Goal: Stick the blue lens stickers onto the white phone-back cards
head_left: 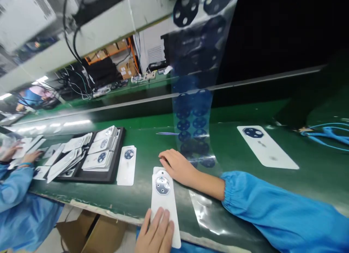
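Note:
A white phone back panel point(165, 205) with a dark round camera-area piece point(160, 187) lies at the bench's front edge. My left hand point(156, 233) rests flat on its lower half, fingers stretched out. Beside its upper right edge is my right hand point(181, 168), fingers curled in; whatever they hold, if anything, is hidden. Behind that hand, a clear film strip point(195, 107) bearing dark octagonal stickers hangs down to the bench. Thin purple tweezers point(167, 133) lie left of the strip. A flat clear sheet point(208, 216) sits under my right forearm.
Left is a black tray point(120, 151) of stacked panels, with another panel point(127, 173) beside it. One more panel point(268, 149) and a blue cord point(331, 133) lie right. A co-worker's hands point(27, 158) handle panels at far left. A cardboard box point(106, 231) stands below.

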A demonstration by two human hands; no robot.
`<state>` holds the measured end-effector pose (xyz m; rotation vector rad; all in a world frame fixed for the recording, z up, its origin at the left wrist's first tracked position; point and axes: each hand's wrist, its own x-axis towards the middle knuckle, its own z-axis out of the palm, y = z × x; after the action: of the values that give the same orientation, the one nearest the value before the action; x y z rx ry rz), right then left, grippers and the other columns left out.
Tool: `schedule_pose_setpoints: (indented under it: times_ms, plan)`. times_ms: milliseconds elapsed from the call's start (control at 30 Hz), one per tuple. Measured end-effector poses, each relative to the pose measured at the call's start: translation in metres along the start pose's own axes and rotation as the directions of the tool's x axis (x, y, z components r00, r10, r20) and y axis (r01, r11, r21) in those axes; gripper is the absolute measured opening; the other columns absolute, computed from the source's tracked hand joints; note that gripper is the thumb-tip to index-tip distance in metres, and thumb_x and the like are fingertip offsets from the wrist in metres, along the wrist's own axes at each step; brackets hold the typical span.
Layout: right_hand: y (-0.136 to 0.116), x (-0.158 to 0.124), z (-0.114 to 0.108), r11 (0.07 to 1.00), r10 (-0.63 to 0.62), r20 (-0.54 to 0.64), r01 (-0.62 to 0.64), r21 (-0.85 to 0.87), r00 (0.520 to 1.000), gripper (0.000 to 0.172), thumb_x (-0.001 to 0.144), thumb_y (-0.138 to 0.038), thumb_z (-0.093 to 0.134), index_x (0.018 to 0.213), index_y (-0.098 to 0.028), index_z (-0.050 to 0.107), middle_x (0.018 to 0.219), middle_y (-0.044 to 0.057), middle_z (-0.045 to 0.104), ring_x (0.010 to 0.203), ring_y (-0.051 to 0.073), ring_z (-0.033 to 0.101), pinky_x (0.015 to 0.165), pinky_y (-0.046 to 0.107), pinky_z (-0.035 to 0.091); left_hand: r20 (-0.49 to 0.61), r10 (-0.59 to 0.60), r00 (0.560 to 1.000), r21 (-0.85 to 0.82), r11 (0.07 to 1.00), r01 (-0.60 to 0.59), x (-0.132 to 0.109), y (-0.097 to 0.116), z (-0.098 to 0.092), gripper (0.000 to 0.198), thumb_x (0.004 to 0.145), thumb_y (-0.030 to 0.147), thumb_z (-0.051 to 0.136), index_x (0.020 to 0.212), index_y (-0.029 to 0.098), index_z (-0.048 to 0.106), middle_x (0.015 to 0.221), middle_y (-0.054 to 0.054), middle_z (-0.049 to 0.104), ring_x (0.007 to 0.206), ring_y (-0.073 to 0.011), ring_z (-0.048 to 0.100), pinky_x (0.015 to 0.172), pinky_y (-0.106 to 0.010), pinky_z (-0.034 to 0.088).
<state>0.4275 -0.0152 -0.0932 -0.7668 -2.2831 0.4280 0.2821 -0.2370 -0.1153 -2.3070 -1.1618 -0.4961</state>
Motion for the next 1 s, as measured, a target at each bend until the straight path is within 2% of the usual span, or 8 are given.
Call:
schedule_pose_setpoints:
  times_ms: [133, 300, 400, 533, 633, 700, 767, 1000]
  plan:
    - [0.0, -0.001, -0.002, 0.997, 0.0, -0.172, 0.013, 0.077, 0.985, 0.014, 0.098, -0.015, 0.05, 0.107, -0.017, 0.061, 0.097, 0.008, 0.071, 0.095, 0.022, 0.067, 0.086, 0.038, 0.057, -0.111, -0.05, 0.993, 0.061, 0.996, 0.058, -0.023, -0.008, -0.011, 0.038, 0.094, 0.01, 0.05, 0.127, 0.023, 0.063, 0.107, -0.005, 0.078, 0.116, -0.0202, 0.07, 0.112, -0.042, 0.049]
    - [0.006, 0.001, -0.017, 0.998, 0.002, -0.314, 0.017, 0.057, 0.949, 0.018, 0.098, -0.02, 0.049, 0.112, -0.015, 0.06, 0.108, 0.014, 0.071, 0.105, 0.028, 0.066, 0.093, 0.05, 0.056, -0.106, -0.226, 0.968, 0.078, 0.969, 0.235, -0.011, -0.075, -0.021, 0.05, 0.093, -0.002, 0.036, 0.14, 0.01, 0.051, 0.125, -0.019, 0.071, 0.128, -0.0246, 0.061, 0.112, -0.053, 0.047]
    - [0.02, -0.008, -0.043, 0.999, -0.043, -0.331, 0.05, 0.015, 0.943, 0.022, 0.099, -0.023, 0.049, 0.113, -0.014, 0.062, 0.107, 0.016, 0.073, 0.104, 0.03, 0.068, 0.093, 0.052, 0.056, 0.003, -0.262, 0.965, 0.074, 0.962, 0.262, -0.005, -0.113, -0.017, 0.051, 0.094, -0.003, 0.034, 0.135, 0.017, 0.056, 0.126, -0.012, 0.071, 0.125, -0.0215, 0.064, 0.112, -0.052, 0.047]
    - [0.057, -0.04, -0.089, 0.996, -0.086, -0.271, 0.078, -0.041, 0.959, 0.027, 0.099, -0.028, 0.052, 0.117, -0.017, 0.068, 0.101, 0.012, 0.078, 0.097, 0.03, 0.073, 0.096, 0.052, 0.055, 0.165, -0.294, 0.941, 0.044, 0.956, 0.291, -0.009, -0.128, -0.015, 0.048, 0.095, 0.005, 0.037, 0.136, 0.022, 0.058, 0.13, -0.008, 0.07, 0.124, -0.0201, 0.065, 0.107, -0.043, 0.053]
    - [0.078, -0.064, -0.11, 0.991, -0.036, 0.029, 0.039, -0.126, 0.999, 0.056, 0.095, -0.043, 0.059, 0.145, -0.016, 0.055, 0.141, 0.016, 0.062, 0.132, 0.035, 0.057, 0.109, 0.053, 0.049, 0.23, -0.332, 0.915, 0.003, 0.94, 0.341, -0.002, -0.119, -0.015, 0.047, 0.098, 0.016, 0.043, 0.144, 0.016, 0.05, 0.144, -0.016, 0.058, 0.137, -0.0286, 0.053, 0.11, -0.053, 0.049]
    - [0.081, -0.072, -0.115, 0.987, 0.053, 0.249, -0.014, -0.158, 0.967, 0.082, 0.092, -0.054, 0.063, 0.158, -0.015, 0.036, 0.159, 0.016, 0.041, 0.15, 0.037, 0.033, 0.119, 0.058, 0.036, 0.25, -0.345, 0.905, -0.051, 0.928, 0.368, 0.017, -0.111, -0.011, 0.048, 0.101, 0.02, 0.044, 0.148, 0.014, 0.043, 0.15, -0.02, 0.051, 0.145, -0.0328, 0.043, 0.112, -0.058, 0.045]
    - [0.078, -0.074, -0.112, 0.988, 0.107, 0.368, -0.059, -0.14, 0.923, 0.089, 0.092, -0.059, 0.061, 0.161, -0.015, 0.026, 0.162, 0.016, 0.034, 0.152, 0.036, 0.027, 0.124, 0.063, 0.022, 0.29, -0.316, 0.903, -0.141, 0.92, 0.367, 0.051, -0.102, -0.002, 0.049, 0.103, 0.024, 0.044, 0.151, 0.015, 0.038, 0.154, -0.019, 0.047, 0.149, -0.0308, 0.036, 0.115, -0.056, 0.043]
    - [0.066, -0.072, -0.102, 0.983, 0.17, 0.292, -0.14, -0.123, 0.941, 0.076, 0.089, -0.057, 0.067, 0.152, -0.019, 0.048, 0.149, 0.018, 0.054, 0.143, 0.036, 0.046, 0.119, 0.065, 0.03, 0.438, -0.068, 0.896, -0.413, 0.87, 0.268, 0.174, -0.074, 0.065, 0.078, 0.093, 0.05, 0.067, 0.155, 0.017, 0.031, 0.157, -0.017, 0.044, 0.152, -0.0312, 0.03, 0.124, -0.057, 0.025]
